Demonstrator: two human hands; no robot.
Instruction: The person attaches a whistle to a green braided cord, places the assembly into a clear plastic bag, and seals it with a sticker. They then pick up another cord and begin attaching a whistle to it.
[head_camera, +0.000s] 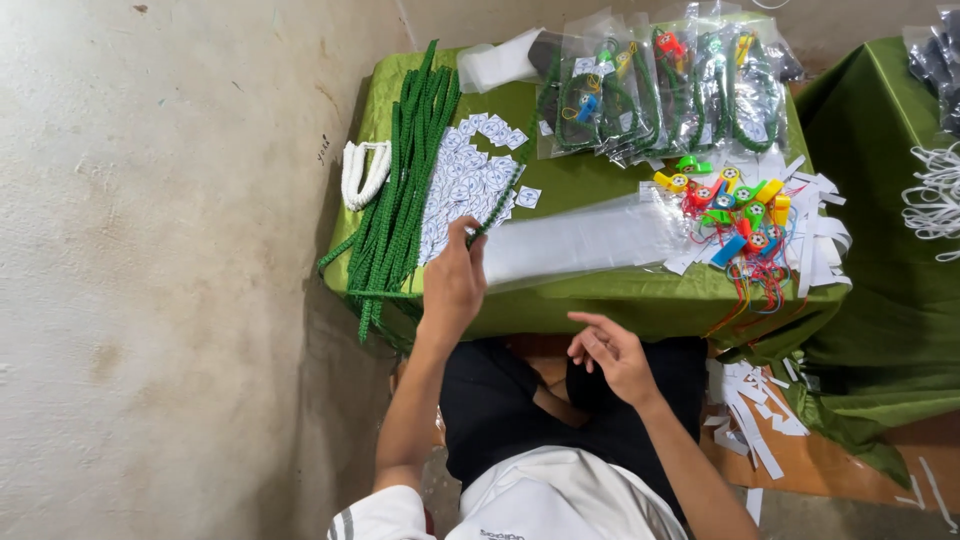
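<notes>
left hand (455, 283) pinches a green cord (495, 210) beside the paper stickers (462, 190); clear bags (590, 240) lie just right of its fingers. right hand (612, 352) hovers open, empty.

Two hands show: one left hand (455, 283) and one right hand (612, 352). Two green-covered tables stand side by side, the near table (600, 295) and a second table (890, 200) to the right. On the near one lie one bundle of green cords (400, 190), one white cord coil (362, 172), one heap of coloured whistles (735, 205), one stack of clear bags (585, 240), and roughly six filled packets (660, 85); the small printed cards (465, 185) are too many to count.
</notes>
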